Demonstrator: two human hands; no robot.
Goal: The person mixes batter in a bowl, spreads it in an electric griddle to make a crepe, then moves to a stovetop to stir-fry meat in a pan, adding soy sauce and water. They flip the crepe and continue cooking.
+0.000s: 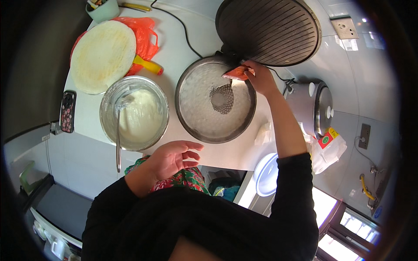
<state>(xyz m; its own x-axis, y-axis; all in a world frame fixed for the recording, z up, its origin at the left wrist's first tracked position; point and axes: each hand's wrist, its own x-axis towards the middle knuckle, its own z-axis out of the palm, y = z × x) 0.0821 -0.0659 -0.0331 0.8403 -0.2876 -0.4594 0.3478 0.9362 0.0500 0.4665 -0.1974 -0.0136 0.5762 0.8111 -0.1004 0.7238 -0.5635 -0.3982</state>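
White batter point(202, 107) coats the round plate of an electric griddle point(183, 125), with a bare patch of dimpled dark metal near its middle. At the griddle's upper right, my right hand point(263, 78) grips a red-orange scraper-like piece point(237, 73), partly hidden by my fingers, its edge at the batter. My left hand point(174, 158) is held below the griddle with fingers apart and nothing in it. To the left, a steel bowl point(105, 122) holds thick batter point(143, 114) and a long-handled metal utensil point(118, 146). Pale round flatbreads point(103, 55) lie at the upper left.
The griddle's ribbed lid point(271, 32) stands raised behind the plate. A red plastic bag point(143, 36), a yellow-handled scraper point(148, 64) and a phone point(68, 111) are at the left. On the right are a rice cooker point(307, 106), a plastic bag point(329, 153) and a bluish lid point(267, 176).
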